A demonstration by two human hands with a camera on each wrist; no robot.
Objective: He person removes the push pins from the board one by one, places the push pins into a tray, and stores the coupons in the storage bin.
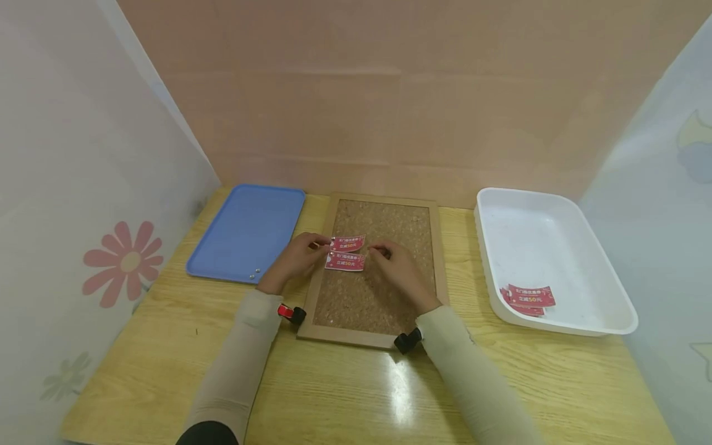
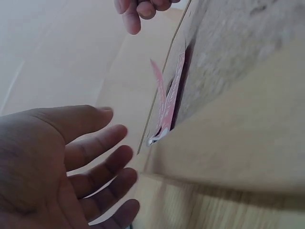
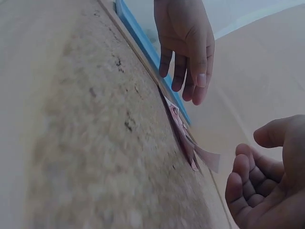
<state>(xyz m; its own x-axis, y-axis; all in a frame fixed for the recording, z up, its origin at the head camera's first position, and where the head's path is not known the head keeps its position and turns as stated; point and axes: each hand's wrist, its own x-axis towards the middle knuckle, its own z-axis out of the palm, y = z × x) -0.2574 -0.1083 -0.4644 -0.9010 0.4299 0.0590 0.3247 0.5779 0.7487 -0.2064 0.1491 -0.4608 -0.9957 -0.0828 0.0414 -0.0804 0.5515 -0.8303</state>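
Two red paper coupons, an upper one (image 1: 347,243) and a lower one (image 1: 345,261), lie one above the other at the left side of a framed corkboard (image 1: 372,303). In the right wrist view the free end of one coupon (image 3: 208,157) curls up off the cork. My left hand (image 1: 297,256) is at the coupons' left ends, its fingers (image 2: 107,167) spread and slightly bent with nothing in them. Just off their right ends is my right hand (image 1: 402,272). Its fingers (image 3: 243,176) curl loosely, with the thumb apart and nothing held.
On the left lies a blue tray (image 1: 250,228) with several small shiny pieces (image 1: 254,274) near its front edge. To the right stands a white plastic bin (image 1: 539,241) holding more red coupons (image 1: 531,296). A small dark sliver (image 1: 196,332) rests on the wooden table (image 1: 161,371).
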